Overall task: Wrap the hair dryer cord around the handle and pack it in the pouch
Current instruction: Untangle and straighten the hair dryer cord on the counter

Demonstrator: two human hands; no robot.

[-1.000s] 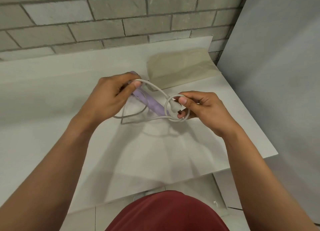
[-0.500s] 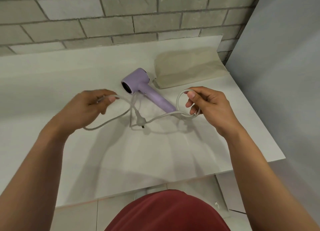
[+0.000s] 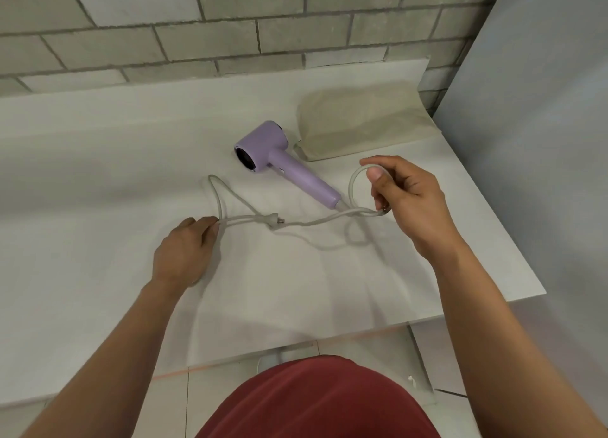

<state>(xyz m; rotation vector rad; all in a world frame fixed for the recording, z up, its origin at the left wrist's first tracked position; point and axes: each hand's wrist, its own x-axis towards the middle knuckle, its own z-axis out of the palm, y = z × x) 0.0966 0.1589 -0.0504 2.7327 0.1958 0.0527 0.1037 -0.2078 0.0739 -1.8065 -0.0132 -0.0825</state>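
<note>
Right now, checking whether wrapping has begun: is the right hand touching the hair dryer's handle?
Apart. The head view shows bare table between the end of the handle and the right hand, which holds only a loop of the cord.

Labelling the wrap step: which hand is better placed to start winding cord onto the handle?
Probably right. The right hand holds a cord loop beside the end of the handle; the left hand pinches the cord farther off, past the plug.
</note>
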